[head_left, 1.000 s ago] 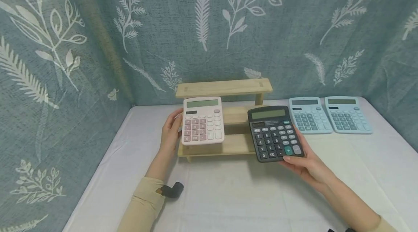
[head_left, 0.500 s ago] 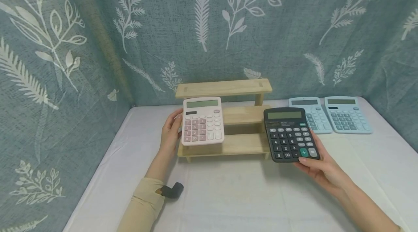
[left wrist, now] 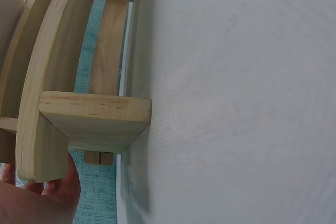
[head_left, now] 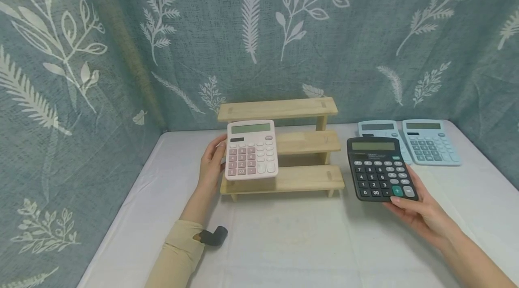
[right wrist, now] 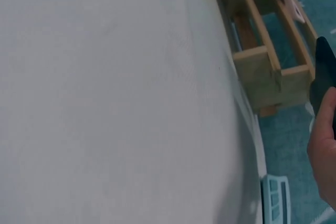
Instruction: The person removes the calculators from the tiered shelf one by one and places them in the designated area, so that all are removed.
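A white calculator with pink keys (head_left: 252, 149) leans on the left side of a three-tier wooden shelf (head_left: 312, 180). My left hand (head_left: 211, 162) is at the shelf's left end, beside the calculator's edge. In the left wrist view, the fingers (left wrist: 68, 182) curl at the end of the wooden plank (left wrist: 42, 150), which partly hides them. Right of the shelf, my right hand (head_left: 423, 211) holds a black calculator (head_left: 381, 168) by its lower right corner, thumb on the front and other fingers behind. The right wrist view catches only its dark edge (right wrist: 324, 72).
Two light blue calculators (head_left: 431, 144) lie side by side at the back right of the white-covered table (head_left: 284, 243); the black one overlaps the nearer of them in the head view. A teal patterned curtain (head_left: 227, 31) stands behind and at both sides.
My right hand has moved to the right with the black calculator, away from the shelf's right end. The left hand and the white and pink calculator have stayed in place.
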A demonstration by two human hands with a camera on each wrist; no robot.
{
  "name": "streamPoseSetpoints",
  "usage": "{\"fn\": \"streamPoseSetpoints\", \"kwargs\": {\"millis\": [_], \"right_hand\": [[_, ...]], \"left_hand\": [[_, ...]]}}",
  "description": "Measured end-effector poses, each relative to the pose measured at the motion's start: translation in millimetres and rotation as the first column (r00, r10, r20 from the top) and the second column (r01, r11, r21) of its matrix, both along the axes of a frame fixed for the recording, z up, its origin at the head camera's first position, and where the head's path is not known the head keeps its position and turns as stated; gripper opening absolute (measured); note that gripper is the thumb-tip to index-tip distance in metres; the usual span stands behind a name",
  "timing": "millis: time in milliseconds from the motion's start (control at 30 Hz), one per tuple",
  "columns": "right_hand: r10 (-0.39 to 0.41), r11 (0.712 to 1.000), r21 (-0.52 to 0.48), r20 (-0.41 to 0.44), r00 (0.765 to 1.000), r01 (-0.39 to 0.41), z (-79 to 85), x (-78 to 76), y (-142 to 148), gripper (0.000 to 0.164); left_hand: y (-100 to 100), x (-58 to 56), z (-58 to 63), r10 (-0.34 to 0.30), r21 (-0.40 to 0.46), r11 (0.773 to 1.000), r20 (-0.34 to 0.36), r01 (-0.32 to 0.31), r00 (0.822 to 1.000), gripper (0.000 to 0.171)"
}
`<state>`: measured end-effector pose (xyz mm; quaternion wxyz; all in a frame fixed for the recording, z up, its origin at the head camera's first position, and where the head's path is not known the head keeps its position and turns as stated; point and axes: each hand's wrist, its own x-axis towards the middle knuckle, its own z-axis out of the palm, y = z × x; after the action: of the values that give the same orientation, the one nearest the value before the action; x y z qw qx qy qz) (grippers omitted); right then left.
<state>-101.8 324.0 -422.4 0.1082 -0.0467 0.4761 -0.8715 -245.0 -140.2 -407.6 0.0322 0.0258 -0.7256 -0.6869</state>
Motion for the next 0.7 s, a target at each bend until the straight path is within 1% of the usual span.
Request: {"fn": "streamPoseSetpoints", "kwargs": {"millis": [133, 267, 433, 567, 700], "right_hand": [[-0.004, 1.000, -0.004, 0.009, 1.000, 0.004, -3.4, 0.5, 12, 0.101], [-0.007, 1.000, 0.020, 0.015, 1.000, 0.007, -6.1, 0.3, 24, 0.100], [0.013, 1.000, 0.014, 0.037, 0.999, -0.013, -9.4, -0.2, 38, 0.098], [0.033, 0.999, 0.000, 0.064, 0.997, -0.033, -12.0, 0.0, 48, 0.096], [0.039, 0.999, -0.025, 0.114, 0.993, -0.037, -14.3, -0.2, 58, 0.096]], "left_hand": [[0, -0.3, -1.0, -0.001, 0.000, 1.000, 0.004, 0.001, 1.000, 0.047], [0, -1.5, -1.8, 0.001, -0.007, 1.000, 0.001, -0.001, 1.000, 0.048], [1, -2.5, -2.6, 0.008, -0.018, 1.000, -0.008, -0.008, 1.000, 0.050], [1, -2.4, -3.2, 0.009, -0.022, 1.000, -0.009, -0.009, 1.000, 0.050], [0, -2.0, -3.0, 0.004, -0.018, 1.000, -0.011, -0.004, 1.000, 0.049]]}}
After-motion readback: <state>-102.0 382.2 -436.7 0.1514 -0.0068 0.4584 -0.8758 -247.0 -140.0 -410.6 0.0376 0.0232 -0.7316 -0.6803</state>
